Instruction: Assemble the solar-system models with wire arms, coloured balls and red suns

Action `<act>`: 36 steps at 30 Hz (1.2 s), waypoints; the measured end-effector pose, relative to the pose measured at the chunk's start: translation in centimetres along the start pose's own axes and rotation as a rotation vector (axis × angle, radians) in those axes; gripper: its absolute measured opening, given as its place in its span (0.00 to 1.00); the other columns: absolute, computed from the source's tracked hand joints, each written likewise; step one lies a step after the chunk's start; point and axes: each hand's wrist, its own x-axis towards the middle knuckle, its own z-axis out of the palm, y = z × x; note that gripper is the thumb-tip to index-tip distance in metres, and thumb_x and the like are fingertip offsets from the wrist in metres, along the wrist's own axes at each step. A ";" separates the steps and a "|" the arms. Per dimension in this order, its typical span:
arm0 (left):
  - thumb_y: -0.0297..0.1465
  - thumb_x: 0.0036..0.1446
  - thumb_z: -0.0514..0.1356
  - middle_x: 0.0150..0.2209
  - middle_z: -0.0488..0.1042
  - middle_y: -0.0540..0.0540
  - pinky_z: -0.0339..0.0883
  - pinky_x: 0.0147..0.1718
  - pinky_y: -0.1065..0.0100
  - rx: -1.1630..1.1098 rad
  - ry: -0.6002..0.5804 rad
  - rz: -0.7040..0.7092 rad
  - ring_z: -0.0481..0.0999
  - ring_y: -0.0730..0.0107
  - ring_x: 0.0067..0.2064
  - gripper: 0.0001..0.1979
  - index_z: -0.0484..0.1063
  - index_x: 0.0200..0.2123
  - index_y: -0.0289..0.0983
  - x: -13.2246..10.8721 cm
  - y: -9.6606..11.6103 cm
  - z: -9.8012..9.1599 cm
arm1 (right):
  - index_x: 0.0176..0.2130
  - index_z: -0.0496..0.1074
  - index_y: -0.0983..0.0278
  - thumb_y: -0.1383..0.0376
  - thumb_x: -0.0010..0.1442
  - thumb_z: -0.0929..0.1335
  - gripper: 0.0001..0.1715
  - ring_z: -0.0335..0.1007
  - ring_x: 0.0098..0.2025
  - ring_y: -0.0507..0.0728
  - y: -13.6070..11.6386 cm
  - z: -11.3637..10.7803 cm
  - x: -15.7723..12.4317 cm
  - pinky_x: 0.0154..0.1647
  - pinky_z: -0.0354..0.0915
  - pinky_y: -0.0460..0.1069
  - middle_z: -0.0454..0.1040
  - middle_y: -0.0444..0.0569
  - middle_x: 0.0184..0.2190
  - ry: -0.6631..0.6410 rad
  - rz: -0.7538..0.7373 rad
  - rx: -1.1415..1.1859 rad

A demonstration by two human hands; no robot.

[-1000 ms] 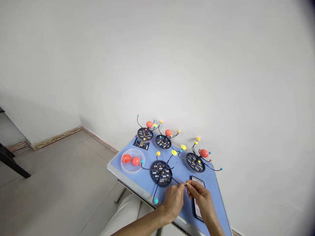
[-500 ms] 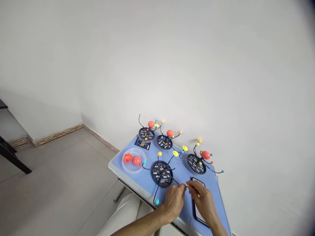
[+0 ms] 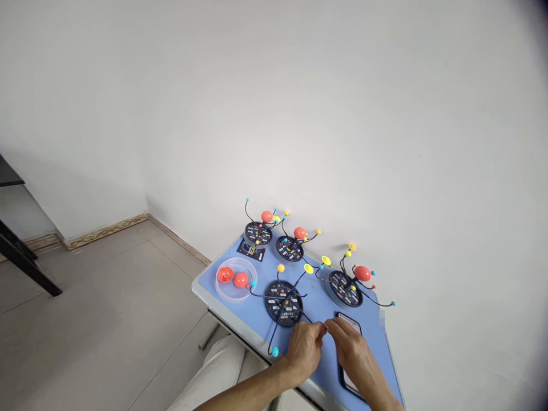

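Observation:
In front of me on the blue table stands a solar system model with a round black base [image 3: 283, 303] and curved black arms tipped by blue and yellow balls. My left hand [image 3: 305, 348] pinches the end of one black arm [image 3: 305, 314] that reaches to the right from the base. Fingertips of my right hand [image 3: 349, 345] are closed against the same arm's tip, almost touching my left fingers. The small yellow ball between them is nearly hidden now. A phone [image 3: 351, 323] lies partly under my right hand.
A clear round dish [image 3: 231, 296] with two red half-shells [image 3: 240, 279] sits at the left. Behind are three similar models with red balls [image 3: 362, 273], one beside a printed black card [image 3: 250, 251]. The white wall [image 3: 274, 125] rises directly behind the blue table [image 3: 252, 322].
My right hand has closed in on my left, so the fingertips now meet and cover the yellow ball. The whole view has shifted slightly.

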 end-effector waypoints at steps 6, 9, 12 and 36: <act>0.19 0.55 0.53 0.24 0.77 0.48 0.60 0.30 0.70 -0.059 -0.002 -0.034 0.75 0.67 0.28 0.14 0.77 0.29 0.36 0.0 -0.3 0.2 | 0.35 0.71 0.61 0.77 0.61 0.55 0.20 0.70 0.25 0.55 0.5 0.6 0.1 0.27 0.61 0.47 0.73 0.49 0.27 0.012 -0.022 -0.147; 0.20 0.56 0.53 0.24 0.77 0.48 0.61 0.29 0.70 -0.072 -0.002 -0.046 0.75 0.67 0.28 0.14 0.78 0.29 0.36 -0.1 -0.4 0.2 | 0.34 0.70 0.61 0.78 0.60 0.55 0.20 0.70 0.24 0.55 0.6 0.8 0.2 0.26 0.60 0.47 0.73 0.48 0.26 -0.001 -0.021 -0.184; 0.20 0.57 0.53 0.24 0.77 0.48 0.60 0.29 0.70 -0.072 0.001 -0.054 0.75 0.67 0.27 0.13 0.77 0.28 0.35 -0.1 -0.4 0.2 | 0.32 0.69 0.61 0.80 0.56 0.56 0.20 0.70 0.25 0.55 0.5 0.7 0.4 0.26 0.59 0.46 0.72 0.47 0.26 -0.031 -0.019 -0.218; 0.22 0.62 0.50 0.34 0.81 0.39 0.71 0.39 0.60 0.025 0.038 -0.034 0.80 0.55 0.38 0.24 0.67 0.60 0.34 -0.6 -1.5 1.0 | 0.49 0.71 0.64 0.71 0.65 0.57 0.19 0.77 0.30 0.60 0.7 1.5 0.0 0.28 0.69 0.50 0.78 0.54 0.33 0.074 0.035 -0.091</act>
